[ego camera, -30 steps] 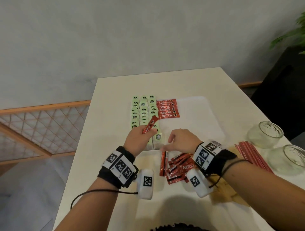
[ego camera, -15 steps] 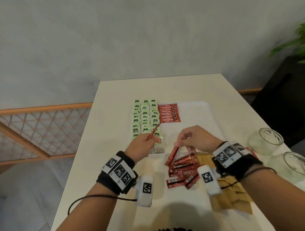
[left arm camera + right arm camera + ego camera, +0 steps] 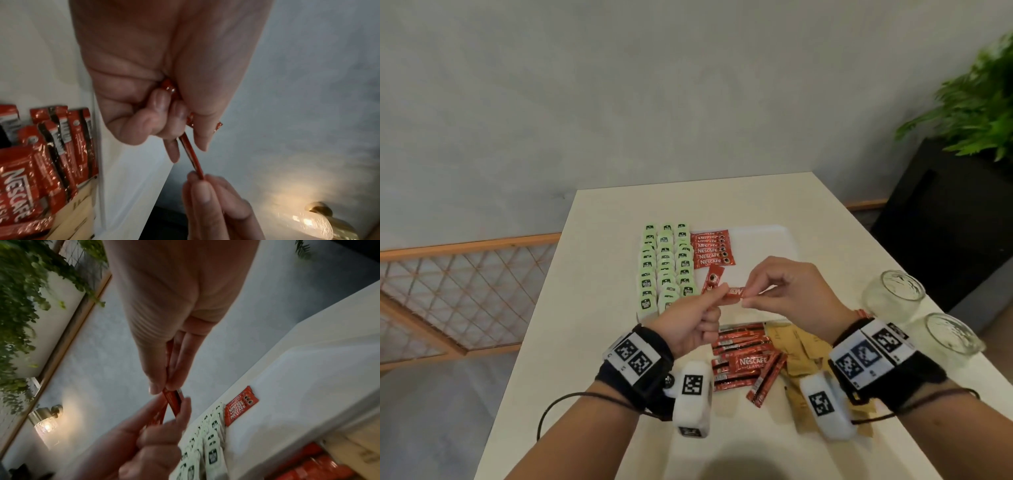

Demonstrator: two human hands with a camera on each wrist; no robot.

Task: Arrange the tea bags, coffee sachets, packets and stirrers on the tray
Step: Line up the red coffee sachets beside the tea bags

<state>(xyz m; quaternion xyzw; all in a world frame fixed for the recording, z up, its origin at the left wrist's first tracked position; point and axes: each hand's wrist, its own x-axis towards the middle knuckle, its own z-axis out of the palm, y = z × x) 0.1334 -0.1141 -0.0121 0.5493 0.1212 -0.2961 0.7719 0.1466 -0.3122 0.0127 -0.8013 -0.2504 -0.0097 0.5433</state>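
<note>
Two red coffee sachets held above the tray, one passed between both hands.

A coffee sachet [image 3: 734, 294] is pinched at its ends by the left hand [image 3: 688, 320] and the right hand [image 3: 787, 294]; a second sachet [image 3: 713, 279] is gripped upright in the left hand. Below, green tea bags [image 3: 664, 267] are laid in rows on the white tray [image 3: 767, 243] beside a row of sachets [image 3: 713, 251]. Loose sachets [image 3: 746, 361] and brown packets [image 3: 804, 353] are heaped on the bench [image 3: 602, 267].

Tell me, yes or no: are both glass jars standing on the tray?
No: both glass jars stand on the table, right of the tray.
</note>
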